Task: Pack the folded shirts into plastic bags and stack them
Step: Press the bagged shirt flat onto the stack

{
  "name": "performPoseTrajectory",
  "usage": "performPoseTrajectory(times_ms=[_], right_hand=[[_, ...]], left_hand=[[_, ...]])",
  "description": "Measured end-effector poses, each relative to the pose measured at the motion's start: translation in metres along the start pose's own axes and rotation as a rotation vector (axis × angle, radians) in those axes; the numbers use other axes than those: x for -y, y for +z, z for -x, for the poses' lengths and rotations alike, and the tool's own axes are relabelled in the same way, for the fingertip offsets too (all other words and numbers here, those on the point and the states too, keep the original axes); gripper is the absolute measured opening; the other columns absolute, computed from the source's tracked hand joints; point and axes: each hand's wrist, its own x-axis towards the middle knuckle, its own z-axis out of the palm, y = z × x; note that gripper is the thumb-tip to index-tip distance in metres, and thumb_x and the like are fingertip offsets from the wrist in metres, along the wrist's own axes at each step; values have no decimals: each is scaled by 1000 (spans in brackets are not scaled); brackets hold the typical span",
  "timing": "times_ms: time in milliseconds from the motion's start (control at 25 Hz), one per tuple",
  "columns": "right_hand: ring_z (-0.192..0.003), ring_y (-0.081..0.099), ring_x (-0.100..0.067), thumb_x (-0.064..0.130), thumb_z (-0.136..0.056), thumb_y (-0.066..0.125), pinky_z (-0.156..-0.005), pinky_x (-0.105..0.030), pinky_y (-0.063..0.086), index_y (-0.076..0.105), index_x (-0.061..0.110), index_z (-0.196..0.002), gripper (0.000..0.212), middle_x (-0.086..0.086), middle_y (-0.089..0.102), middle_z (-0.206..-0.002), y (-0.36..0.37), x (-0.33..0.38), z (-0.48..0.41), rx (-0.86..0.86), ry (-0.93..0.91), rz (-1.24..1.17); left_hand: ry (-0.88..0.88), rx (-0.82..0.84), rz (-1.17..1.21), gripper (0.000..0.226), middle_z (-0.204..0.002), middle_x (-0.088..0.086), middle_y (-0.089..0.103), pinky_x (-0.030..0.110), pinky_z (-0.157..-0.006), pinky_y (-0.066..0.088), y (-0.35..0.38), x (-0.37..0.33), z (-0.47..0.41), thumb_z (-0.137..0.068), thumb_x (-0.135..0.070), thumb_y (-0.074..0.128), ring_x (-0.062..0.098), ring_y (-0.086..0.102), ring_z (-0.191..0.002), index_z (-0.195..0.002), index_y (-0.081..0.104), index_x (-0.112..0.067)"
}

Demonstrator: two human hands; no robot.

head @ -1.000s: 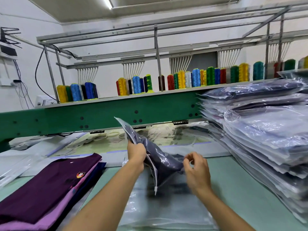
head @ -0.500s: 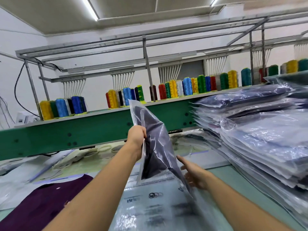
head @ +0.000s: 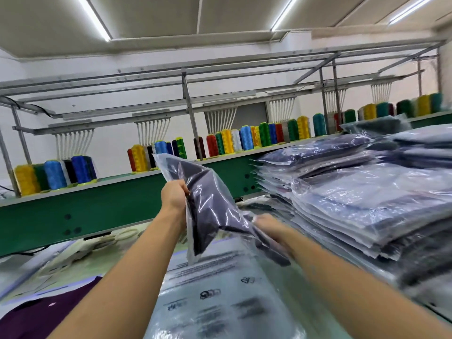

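Behind the worktop [head: 318, 321] a green machine beam [head: 110, 206] carries rows of coloured thread cones [head: 227, 141] under a grey metal frame. My left grip [head: 175, 195] is clenched round the left edge of the bagged shirt [head: 210, 206], a dark garment in clear plastic, held tilted in the air above the worktop. My right grip [head: 269, 227] grasps the bag's lower end, though blur smears its fingers. Beneath them I see empty printed bags [head: 220, 289] lying flat. A tall stack of bagged shirts [head: 367, 204] stands to the right, near that grip. A purple shirt [head: 44, 316] lies at lower left
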Motion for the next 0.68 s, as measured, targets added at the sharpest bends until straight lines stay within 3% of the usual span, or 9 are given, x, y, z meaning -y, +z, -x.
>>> performPoseTrajectory(times_ms=[120,240,360,440,520,680], right_hand=[[-49,54,-17,-2,-90,63,-45,-29,38,61,5,-69,23,-12,63,-66,-46,39,20,-180,-78,11],[-53,58,-17,0,-91,65,-46,-28,44,57,4,-79,15,-13,63,-70,-104,72,32,-357,-158,133],[-73,59,-23,8,-92,64,-59,-31,45,57,11,-78,16,-9,60,-76,-173,82,41,-555,-185,346],[-89,61,-31,11,-91,62,-73,-34,49,62,8,-93,3,-14,65,-91,-222,65,44,-644,-139,491],[-104,61,-36,18,-91,61,-89,-39,50,59,8,-103,15,-19,65,-111,-268,41,42,-714,-34,622],[-105,60,-34,26,-95,53,-94,-46,49,54,14,-101,14,-18,64,-120,-336,2,39,-790,114,833]], left_hand=[[-22,-13,67,28,-48,0,30,19,-39,30,4,-8,7,-66,2,37,15,34,-36,-62,23,-23],[-55,41,123,26,-48,1,34,19,-39,34,23,-18,12,-68,1,36,17,39,-35,-60,24,-21],[-109,176,159,20,-56,7,46,26,-42,43,64,-16,22,-73,1,36,23,49,-44,-62,38,-16],[-128,254,184,22,-72,15,55,36,-51,52,105,-2,29,-80,4,34,28,56,-57,-80,52,-9],[-163,308,189,32,-88,19,57,44,-62,57,153,19,32,-85,6,33,32,59,-69,-106,54,-5],[-229,386,158,43,-91,20,55,37,-59,51,235,62,37,-88,10,29,31,58,-73,-123,51,0]])
